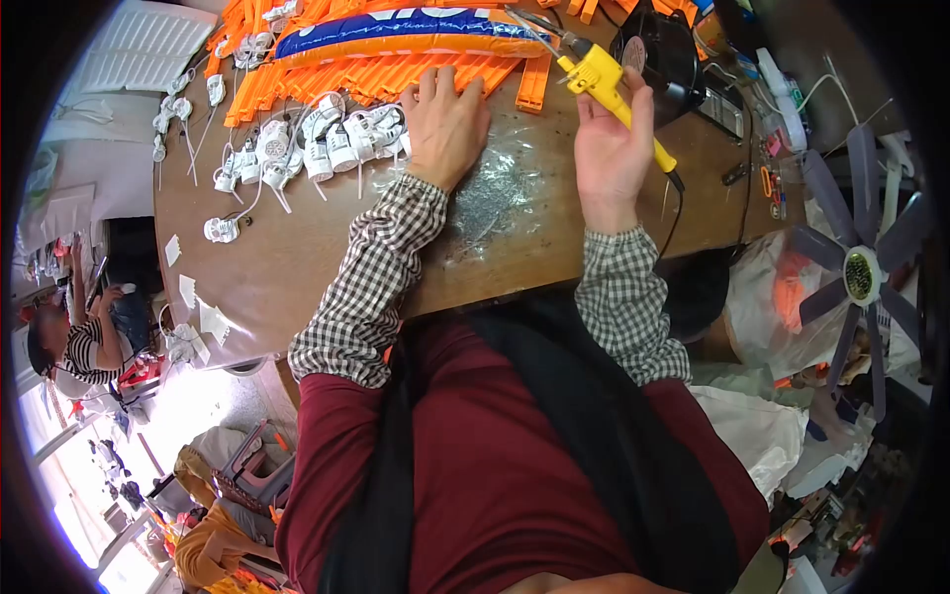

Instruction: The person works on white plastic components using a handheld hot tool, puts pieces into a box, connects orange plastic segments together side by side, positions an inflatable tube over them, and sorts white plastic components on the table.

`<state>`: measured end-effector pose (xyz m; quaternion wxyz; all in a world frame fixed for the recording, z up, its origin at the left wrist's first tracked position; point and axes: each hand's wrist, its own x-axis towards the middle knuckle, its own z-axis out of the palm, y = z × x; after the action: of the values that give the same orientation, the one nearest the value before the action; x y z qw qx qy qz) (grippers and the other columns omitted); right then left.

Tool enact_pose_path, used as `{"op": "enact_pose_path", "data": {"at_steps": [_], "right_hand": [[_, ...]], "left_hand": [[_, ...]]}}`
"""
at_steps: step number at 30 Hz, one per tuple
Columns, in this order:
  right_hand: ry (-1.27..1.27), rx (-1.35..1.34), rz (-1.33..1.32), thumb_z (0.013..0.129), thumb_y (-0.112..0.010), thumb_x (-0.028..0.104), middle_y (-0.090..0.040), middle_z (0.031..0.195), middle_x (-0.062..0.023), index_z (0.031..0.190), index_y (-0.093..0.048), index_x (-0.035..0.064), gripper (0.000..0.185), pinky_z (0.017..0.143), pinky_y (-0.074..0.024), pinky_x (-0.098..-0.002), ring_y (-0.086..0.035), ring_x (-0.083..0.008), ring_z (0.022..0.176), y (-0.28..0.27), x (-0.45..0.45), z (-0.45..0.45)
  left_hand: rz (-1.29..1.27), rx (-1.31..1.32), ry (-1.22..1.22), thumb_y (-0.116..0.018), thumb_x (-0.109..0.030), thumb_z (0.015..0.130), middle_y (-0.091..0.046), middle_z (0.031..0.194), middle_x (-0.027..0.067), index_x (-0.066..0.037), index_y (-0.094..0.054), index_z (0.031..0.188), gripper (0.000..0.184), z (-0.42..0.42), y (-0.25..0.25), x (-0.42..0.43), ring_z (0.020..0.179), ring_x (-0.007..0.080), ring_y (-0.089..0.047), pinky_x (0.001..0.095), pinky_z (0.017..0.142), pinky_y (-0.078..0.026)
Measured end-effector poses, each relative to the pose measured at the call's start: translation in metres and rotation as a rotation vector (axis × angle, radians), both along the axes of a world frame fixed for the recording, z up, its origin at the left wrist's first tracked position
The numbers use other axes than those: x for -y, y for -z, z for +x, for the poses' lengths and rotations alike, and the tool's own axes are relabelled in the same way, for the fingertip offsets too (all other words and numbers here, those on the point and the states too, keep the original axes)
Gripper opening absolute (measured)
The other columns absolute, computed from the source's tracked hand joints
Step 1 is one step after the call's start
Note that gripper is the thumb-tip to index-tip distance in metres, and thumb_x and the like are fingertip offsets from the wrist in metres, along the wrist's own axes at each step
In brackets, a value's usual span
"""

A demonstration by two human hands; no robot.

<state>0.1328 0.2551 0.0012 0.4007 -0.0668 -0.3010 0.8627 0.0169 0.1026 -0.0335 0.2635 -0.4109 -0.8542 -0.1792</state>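
Note:
In my right hand [614,163] is a yellow soldering iron [600,81], held between thumb and fingers, its tip pointing up and left and its cord running down from the handle. My left hand [445,134] is open, palm down, with its fingertips at the front edge of a row of orange plastic strips [396,81]. Several small white parts with wires [332,139] lie just left of that hand. Between my hands a clear plastic sheet [505,183] covers part of the brown table [297,257], with dark specks on it.
A blue and orange plastic packet [406,35] lies across the strips. At the back right stands a black round device [661,59]. A fan [861,275] is beyond the table's right side. Two people [94,342] [213,544] sit at the left.

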Motion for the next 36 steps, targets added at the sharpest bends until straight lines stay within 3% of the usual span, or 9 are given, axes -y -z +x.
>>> {"op": "enact_pose_path", "data": {"at_steps": [7,9,17,23,27,29,33,35,36], "right_hand": [[-0.043,-0.030,-0.155,0.102,-0.056,0.034,-0.067,0.118,-0.0093,0.121,-0.059,0.0083,0.032,0.097,-0.0453,-0.0410,-0.065,-0.0240,0.099,0.022,-0.004,-0.028],[-0.029,-0.015,-0.145,0.102,-0.056,0.035,-0.067,0.115,-0.0082,0.120,-0.059,0.0092,0.031,0.097,-0.0455,-0.0410,-0.066,-0.0242,0.094,0.032,-0.007,-0.041],[-0.093,-0.001,-0.133,0.102,-0.056,0.036,-0.067,0.114,-0.0079,0.120,-0.059,0.0098,0.032,0.098,-0.0437,-0.0402,-0.066,-0.0238,0.093,0.039,-0.005,-0.052],[-0.156,-0.014,-0.128,0.102,-0.054,0.041,-0.069,0.110,-0.0070,0.121,-0.059,0.0121,0.034,0.103,-0.0383,-0.0429,-0.067,-0.0232,0.094,0.041,-0.017,-0.052],[-0.122,-0.002,-0.098,0.102,-0.054,0.040,-0.069,0.110,-0.0067,0.122,-0.059,0.0132,0.034,0.102,-0.0375,-0.0417,-0.067,-0.0236,0.093,0.042,-0.018,-0.061],[-0.129,-0.019,-0.095,0.102,-0.056,0.037,-0.068,0.115,-0.0077,0.120,-0.061,0.0110,0.032,0.100,-0.0421,-0.0412,-0.066,-0.0235,0.099,0.045,-0.021,-0.064],[-0.157,-0.152,-0.134,0.101,-0.058,0.027,-0.069,0.113,-0.0104,0.114,-0.063,0.0027,0.028,0.095,-0.0512,-0.0401,-0.067,-0.0256,0.099,0.043,-0.030,-0.072],[-0.291,-0.179,-0.106,0.100,-0.058,0.025,-0.070,0.112,-0.0121,0.115,-0.063,0.0008,0.029,0.097,-0.0521,-0.0337,-0.066,-0.0231,0.102,0.041,-0.039,-0.070],[-0.303,-0.095,-0.117,0.100,-0.057,0.026,-0.070,0.115,-0.0115,0.117,-0.064,0.0021,0.030,0.099,-0.0512,-0.0360,-0.067,-0.0236,0.103,0.036,-0.042,-0.068]], "left_hand": [[0.126,-0.003,0.436,-0.065,-0.014,0.079,-0.060,0.102,0.0089,-0.011,-0.068,0.104,0.025,-0.004,0.000,-0.023,0.105,0.0277,-0.055,0.0430,0.087,-0.042],[-0.002,0.080,0.504,-0.067,-0.010,0.079,-0.062,0.097,0.0033,-0.010,-0.069,0.100,0.021,-0.007,0.000,-0.031,0.096,0.0240,-0.058,0.0371,0.083,-0.044],[0.032,0.108,0.521,-0.066,-0.010,0.078,-0.062,0.096,0.0031,-0.007,-0.070,0.090,0.013,-0.016,0.005,-0.027,0.095,0.0223,-0.059,0.0365,0.082,-0.047],[0.088,0.127,0.501,-0.071,-0.009,0.080,-0.064,0.105,0.0090,-0.005,-0.068,0.106,0.027,-0.011,-0.002,-0.014,0.099,0.0293,-0.060,0.0395,0.084,-0.048],[0.270,0.197,0.336,-0.075,-0.009,0.081,-0.063,0.113,0.0128,-0.005,-0.066,0.117,0.037,0.009,-0.028,0.026,0.105,0.0301,-0.058,0.0405,0.089,-0.045],[0.466,0.251,0.187,-0.076,-0.007,0.081,-0.065,0.110,0.0118,-0.004,-0.069,0.111,0.030,0.019,-0.037,0.059,0.104,0.0288,-0.060,0.0388,0.089,-0.047],[0.579,0.212,-0.169,-0.075,-0.003,0.082,-0.069,0.104,0.0118,-0.003,-0.072,0.102,0.020,0.030,-0.038,0.141,0.098,0.0257,-0.065,0.0346,0.085,-0.051],[0.672,0.193,-0.369,-0.074,-0.004,0.084,-0.070,0.100,0.0111,-0.003,-0.072,0.102,0.018,0.034,-0.034,0.198,0.094,0.0236,-0.066,0.0335,0.085,-0.051],[0.710,0.154,-0.470,-0.072,-0.006,0.086,-0.071,0.096,0.0100,-0.002,-0.073,0.102,0.016,0.038,-0.034,0.219,0.090,0.0209,-0.067,0.0320,0.083,-0.052]]}}
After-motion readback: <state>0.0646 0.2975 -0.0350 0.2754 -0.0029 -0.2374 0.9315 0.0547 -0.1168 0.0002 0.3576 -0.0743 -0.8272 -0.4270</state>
